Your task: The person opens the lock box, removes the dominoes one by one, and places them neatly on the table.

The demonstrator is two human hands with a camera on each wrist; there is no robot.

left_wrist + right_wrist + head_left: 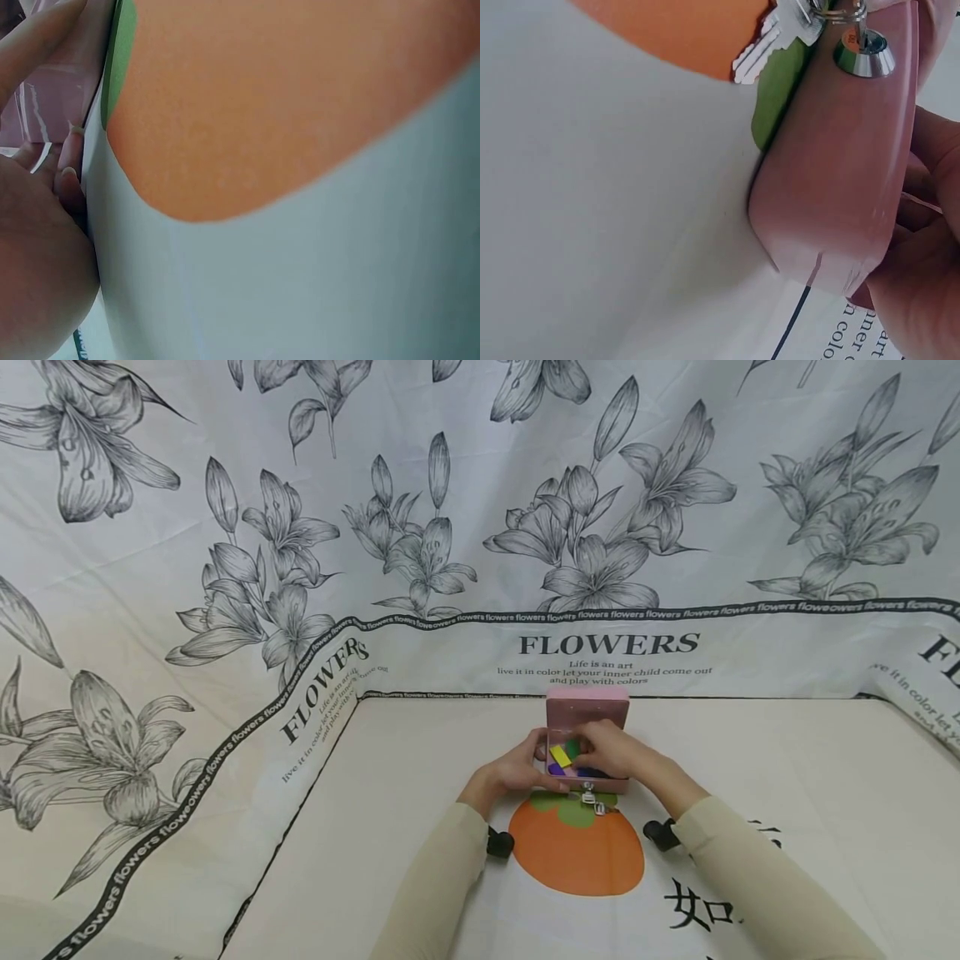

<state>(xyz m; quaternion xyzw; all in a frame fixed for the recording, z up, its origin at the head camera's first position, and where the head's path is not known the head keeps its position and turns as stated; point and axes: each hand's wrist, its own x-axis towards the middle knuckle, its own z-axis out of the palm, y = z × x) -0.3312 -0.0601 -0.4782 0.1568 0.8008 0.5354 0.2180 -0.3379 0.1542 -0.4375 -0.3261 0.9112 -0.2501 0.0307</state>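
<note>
Though half-hidden, left grip (517, 766) round 1 pink box (832, 154), right grip (611, 751) inside, hold unclear.

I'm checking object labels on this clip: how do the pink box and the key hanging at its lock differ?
Colour: the box is pink; the key is silvery.
Size: the box is much larger than the key.
Pose: the box stands on the table with its lid up and coloured pieces inside; the key hangs outside, by the lock.
Shared: both look shiny.
</note>
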